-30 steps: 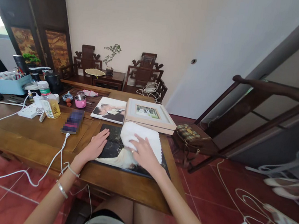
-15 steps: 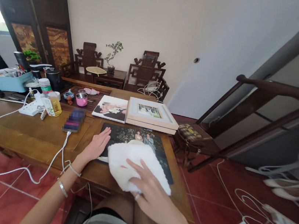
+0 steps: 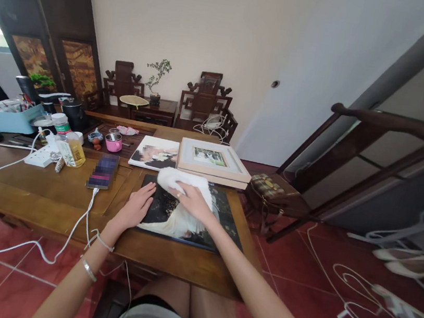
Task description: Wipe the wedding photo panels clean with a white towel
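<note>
On cloth, right hand palm-down, arm outstretched

A dark rectangular photo panel lies flat, picture side up, near the front edge of the surface. Its picture shows a pale, spreading dress against a nearly black ground. A fluffy white cloth, rumpled, lies over the panel's far edge, hiding part of the picture.
</note>
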Demonstrator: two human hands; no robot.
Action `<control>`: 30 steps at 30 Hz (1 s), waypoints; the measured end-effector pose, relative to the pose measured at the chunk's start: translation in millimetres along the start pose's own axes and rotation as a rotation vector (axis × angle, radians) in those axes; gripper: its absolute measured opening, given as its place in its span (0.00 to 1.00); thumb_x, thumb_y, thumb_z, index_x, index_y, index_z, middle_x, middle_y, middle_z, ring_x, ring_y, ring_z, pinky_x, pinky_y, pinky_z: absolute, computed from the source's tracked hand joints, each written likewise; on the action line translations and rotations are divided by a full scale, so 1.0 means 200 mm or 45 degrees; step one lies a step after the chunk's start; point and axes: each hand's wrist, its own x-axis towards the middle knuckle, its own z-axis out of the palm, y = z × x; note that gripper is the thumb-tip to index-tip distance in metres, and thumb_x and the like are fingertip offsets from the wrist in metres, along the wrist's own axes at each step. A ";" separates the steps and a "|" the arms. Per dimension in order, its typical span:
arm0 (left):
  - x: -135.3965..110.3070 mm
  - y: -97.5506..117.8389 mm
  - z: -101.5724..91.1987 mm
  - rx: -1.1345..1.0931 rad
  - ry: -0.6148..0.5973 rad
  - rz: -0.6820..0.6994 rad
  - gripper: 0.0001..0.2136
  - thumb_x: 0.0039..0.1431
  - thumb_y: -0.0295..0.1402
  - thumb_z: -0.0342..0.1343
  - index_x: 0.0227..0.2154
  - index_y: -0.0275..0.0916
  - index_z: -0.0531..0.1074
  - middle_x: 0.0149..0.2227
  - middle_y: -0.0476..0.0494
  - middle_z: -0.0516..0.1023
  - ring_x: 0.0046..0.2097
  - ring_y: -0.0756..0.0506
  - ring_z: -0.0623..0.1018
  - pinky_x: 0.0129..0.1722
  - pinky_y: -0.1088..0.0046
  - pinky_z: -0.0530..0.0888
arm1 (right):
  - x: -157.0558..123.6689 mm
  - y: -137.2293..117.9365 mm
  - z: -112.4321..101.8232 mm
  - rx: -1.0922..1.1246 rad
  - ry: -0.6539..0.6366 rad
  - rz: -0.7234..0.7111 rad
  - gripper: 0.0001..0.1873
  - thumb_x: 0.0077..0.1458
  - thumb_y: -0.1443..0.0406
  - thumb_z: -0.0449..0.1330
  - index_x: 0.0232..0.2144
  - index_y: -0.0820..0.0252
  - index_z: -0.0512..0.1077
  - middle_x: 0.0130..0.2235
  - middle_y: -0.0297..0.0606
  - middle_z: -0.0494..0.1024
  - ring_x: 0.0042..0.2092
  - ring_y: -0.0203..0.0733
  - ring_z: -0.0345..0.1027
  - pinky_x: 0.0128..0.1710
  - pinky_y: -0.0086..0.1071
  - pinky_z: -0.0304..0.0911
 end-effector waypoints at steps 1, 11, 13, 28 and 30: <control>0.00 -0.01 0.00 -0.005 0.007 0.017 0.19 0.64 0.31 0.39 0.55 0.34 0.63 0.62 0.37 0.60 0.63 0.44 0.58 0.61 0.59 0.57 | 0.05 -0.03 0.03 0.031 -0.014 -0.025 0.15 0.59 0.61 0.49 0.41 0.55 0.74 0.47 0.36 0.77 0.49 0.46 0.69 0.50 0.37 0.60; 0.00 0.00 0.00 -0.016 0.005 0.033 0.19 0.64 0.31 0.40 0.56 0.39 0.62 0.62 0.40 0.59 0.63 0.44 0.58 0.61 0.58 0.57 | -0.03 0.04 0.00 0.063 -0.016 -0.030 0.16 0.58 0.57 0.49 0.36 0.56 0.75 0.44 0.35 0.78 0.47 0.47 0.69 0.53 0.40 0.56; -0.01 0.00 0.00 -0.015 -0.007 0.011 0.19 0.64 0.32 0.40 0.57 0.38 0.61 0.62 0.40 0.59 0.64 0.44 0.57 0.61 0.58 0.57 | -0.12 0.14 -0.08 0.022 0.000 0.030 0.17 0.58 0.56 0.49 0.33 0.56 0.74 0.39 0.34 0.79 0.45 0.49 0.70 0.54 0.44 0.55; -0.01 0.03 -0.03 0.002 -0.031 -0.030 0.19 0.65 0.33 0.39 0.56 0.40 0.62 0.62 0.42 0.60 0.64 0.45 0.57 0.61 0.59 0.57 | -0.77 0.19 -0.21 -0.242 -0.026 -0.059 0.08 0.52 0.68 0.51 0.26 0.57 0.70 0.60 0.41 0.63 0.62 0.51 0.52 0.63 0.54 0.40; -0.01 0.03 -0.03 0.001 -0.030 -0.024 0.19 0.65 0.34 0.39 0.56 0.39 0.62 0.62 0.42 0.60 0.64 0.45 0.57 0.61 0.59 0.57 | -0.87 0.12 -0.20 -0.260 -0.085 -0.084 0.09 0.51 0.69 0.51 0.27 0.55 0.71 0.60 0.39 0.62 0.63 0.50 0.48 0.62 0.54 0.44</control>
